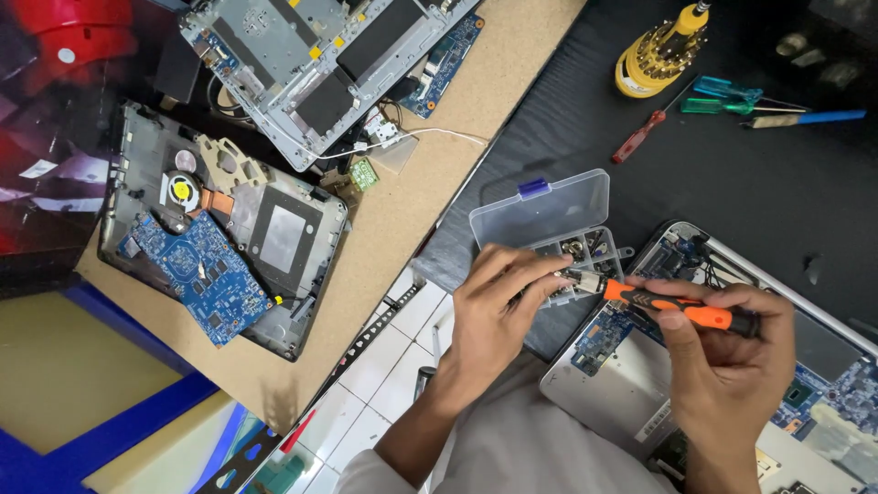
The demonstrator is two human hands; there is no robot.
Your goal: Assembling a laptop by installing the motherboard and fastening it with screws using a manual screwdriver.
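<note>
**A laptop repair bench**

This is an electronics repair workshop. Opened laptop chassis lie about: one with a bare blue circuit board (203, 274) and a cooling fan (181, 190), another metal shell (315, 69) stacked beside it on a brown board (402, 220). A third opened laptop (640, 384) rests on a dark mat (732, 183) on the table. Tools confirm the trade: a yellow screwdriver bit holder (658, 57), loose precision screwdrivers (732, 101), and a clear compartment box (549, 224) holding small screws. White floor tiles (384, 366) show below the table edge.
</note>
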